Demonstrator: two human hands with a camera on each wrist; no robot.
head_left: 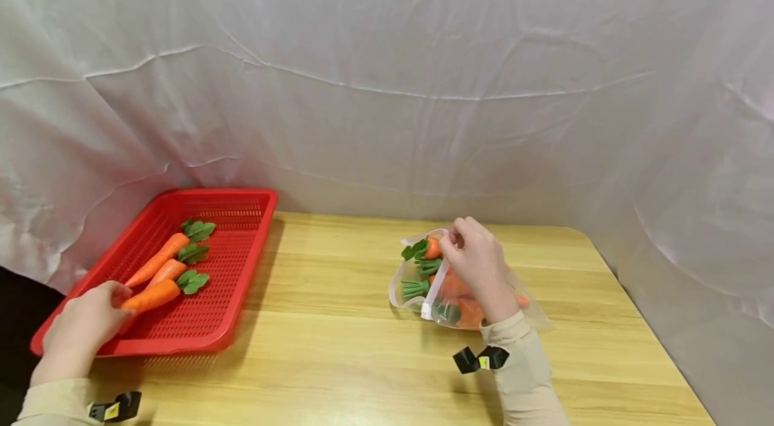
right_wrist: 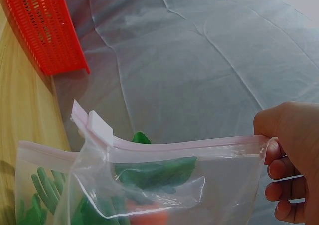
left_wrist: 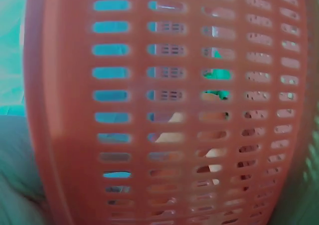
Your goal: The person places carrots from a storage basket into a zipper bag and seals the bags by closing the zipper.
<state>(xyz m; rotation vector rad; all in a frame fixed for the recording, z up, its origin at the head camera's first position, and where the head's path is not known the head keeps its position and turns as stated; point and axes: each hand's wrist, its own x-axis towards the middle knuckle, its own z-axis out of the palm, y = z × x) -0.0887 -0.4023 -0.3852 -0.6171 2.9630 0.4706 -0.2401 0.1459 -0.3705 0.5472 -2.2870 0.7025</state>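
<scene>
My left hand (head_left: 84,318) reaches over the near left rim of a red plastic basket (head_left: 244,265). Its thumb and fingers pinch the thin end of the nearest carrot (head_left: 154,296). Two more carrots with leafy tops, one of them the far carrot (head_left: 160,258), lie beside it. The basket's slotted wall (left_wrist: 139,105) fills the left wrist view and mostly hides that hand. On the right, my right hand (head_left: 480,261) pinches the top edge of a clear slider bag (right_wrist: 224,175). Several orange vegetables with green tops (right_wrist: 154,172) lie inside; the bag's mouth gapes.
Both containers rest on a light wooden table (head_left: 320,318), the basket at the left and the bag right of centre. A pale cloth curtain (head_left: 387,90) hangs behind the table and along its right side. A white slider (right_wrist: 99,127) sits at one end of the bag's zip.
</scene>
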